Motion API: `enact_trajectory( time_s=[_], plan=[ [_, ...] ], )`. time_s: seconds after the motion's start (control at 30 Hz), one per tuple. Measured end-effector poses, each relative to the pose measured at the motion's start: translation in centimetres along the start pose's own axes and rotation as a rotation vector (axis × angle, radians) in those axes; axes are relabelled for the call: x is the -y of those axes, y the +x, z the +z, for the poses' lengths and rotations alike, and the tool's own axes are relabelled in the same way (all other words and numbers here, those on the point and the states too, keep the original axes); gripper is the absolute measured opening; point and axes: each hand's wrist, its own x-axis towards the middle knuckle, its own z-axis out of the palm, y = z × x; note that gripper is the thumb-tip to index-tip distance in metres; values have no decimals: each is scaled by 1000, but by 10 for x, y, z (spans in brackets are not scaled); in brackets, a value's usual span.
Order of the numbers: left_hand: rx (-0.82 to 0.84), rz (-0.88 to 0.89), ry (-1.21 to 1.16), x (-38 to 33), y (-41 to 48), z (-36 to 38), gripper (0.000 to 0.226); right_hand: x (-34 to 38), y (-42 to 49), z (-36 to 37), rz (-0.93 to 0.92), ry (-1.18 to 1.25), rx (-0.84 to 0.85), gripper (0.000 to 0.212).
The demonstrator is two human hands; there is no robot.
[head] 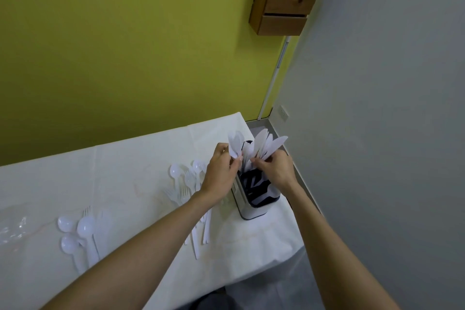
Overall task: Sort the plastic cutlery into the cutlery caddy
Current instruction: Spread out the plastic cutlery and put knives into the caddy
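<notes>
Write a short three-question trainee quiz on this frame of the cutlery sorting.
1. True or false: the left hand holds nothing.
2. What does the right hand grip? A) fanned white plastic knives standing in the black-lined upright cutlery caddy; B) a cup; C) nothing.
3. Fill in: loose white plastic spoons lie on the white-covered table to the caddy's ____.
Key: 1 false, it grips a bundle of white plastic cutlery; 2 A; 3 left.

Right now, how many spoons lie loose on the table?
5. Near-left spoons: three. Pile spoons beside the left hand: two; others may be hidden there.
</notes>
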Motion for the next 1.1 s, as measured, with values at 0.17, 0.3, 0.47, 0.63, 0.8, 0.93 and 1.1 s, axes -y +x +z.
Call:
enact_trajectory(
  time_s=[0.17, 0.3, 0.47, 0.63, 0.8, 0.93, 1.1],
  plan=[
    [140, 20, 1, -1, 4, 4, 24, 3, -8, -2, -85, -82, 18, 16],
    [123, 59, -104, 9, -2, 4, 40, 2, -14, -3, -79, 68, -31, 20],
    [84, 115, -78, 17, -9, 1, 50, 3, -22, 3, -249, 91, -222, 26],
    [85, 145, -86, 25, -15, -6, 53, -5, -20, 17, -336, -21, -353, 26],
    [70, 162, -88, 33, -22, -22, 59, 3, -22, 26, -453, -190, -469, 32],
    [-7, 103, 0, 54, -31, -40, 55, 18, -30, 47, -697, -255, -545, 35],
    [-128, -11, 69, 94, -57, -78, 49, 38, -51, 97, -774, -272, -357, 47]
  ],
)
